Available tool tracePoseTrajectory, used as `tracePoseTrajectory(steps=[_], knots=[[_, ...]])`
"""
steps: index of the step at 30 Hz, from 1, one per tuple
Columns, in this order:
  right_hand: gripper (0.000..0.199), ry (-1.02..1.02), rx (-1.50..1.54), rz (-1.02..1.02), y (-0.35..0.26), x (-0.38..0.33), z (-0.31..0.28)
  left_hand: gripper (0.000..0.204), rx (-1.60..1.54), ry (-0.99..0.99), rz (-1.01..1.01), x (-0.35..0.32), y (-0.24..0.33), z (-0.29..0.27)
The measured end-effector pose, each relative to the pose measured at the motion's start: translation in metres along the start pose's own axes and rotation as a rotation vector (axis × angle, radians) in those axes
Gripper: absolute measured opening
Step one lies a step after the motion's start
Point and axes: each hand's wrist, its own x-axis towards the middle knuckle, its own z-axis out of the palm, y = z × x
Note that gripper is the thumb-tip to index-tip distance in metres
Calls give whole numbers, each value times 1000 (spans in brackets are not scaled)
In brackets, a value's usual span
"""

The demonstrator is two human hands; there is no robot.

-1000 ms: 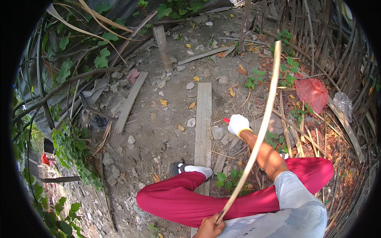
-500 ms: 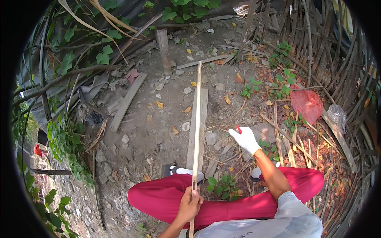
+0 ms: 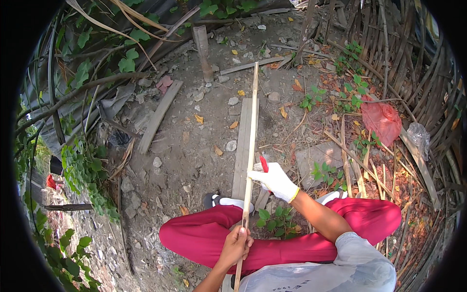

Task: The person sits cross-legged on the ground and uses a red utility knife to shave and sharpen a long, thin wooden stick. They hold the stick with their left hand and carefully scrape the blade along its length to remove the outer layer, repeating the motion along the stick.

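Observation:
A long pale bamboo strip (image 3: pixel 253 117) runs away from me between my knees, its far end raised over the ground. My bare left hand (image 3: pixel 236 246) is closed round its near part, thumb on top, just below a dark mark. My right hand (image 3: pixel 275 180), in a white knitted glove, is closed on a slim red-handled tool (image 3: pixel 263 164); the rest of the tool is hidden by the fingers. The gloved fingertips touch the strip about midway along it. Beneath the strip, a flat grey board (image 3: pixel 242 160) lies on the dirt.
Another board (image 3: pixel 160 117) lies to the left, near a short upright post (image 3: pixel 202 53). At the right are a red plastic bag (image 3: pixel 381 121), a clear plastic bag (image 3: pixel 417 138), loose sticks and a slatted fence (image 3: pixel 413 63). Leafy vines (image 3: pixel 82 180) hang at the left.
My right hand has moved left and slightly nearer to me, from beside the strip to touching it, with the red tool in it. The strip's far end has shifted right in view.

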Motion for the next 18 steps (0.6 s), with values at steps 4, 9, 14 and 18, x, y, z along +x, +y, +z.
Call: tracePoseTrajectory(steps=[4,9,14,18], knots=[[26,78,-63,-59,7,0,-4,40,433,103,184,8,13,1],[32,181,6,-280,-10,-12,7,44,472,288,505,47,18,9],[29,156,-582,-465,-20,-17,-13,39,77,277,276,63,35,11],[26,192,-1020,-452,-19,-32,-10,42,-14,288,262,67,34,17]])
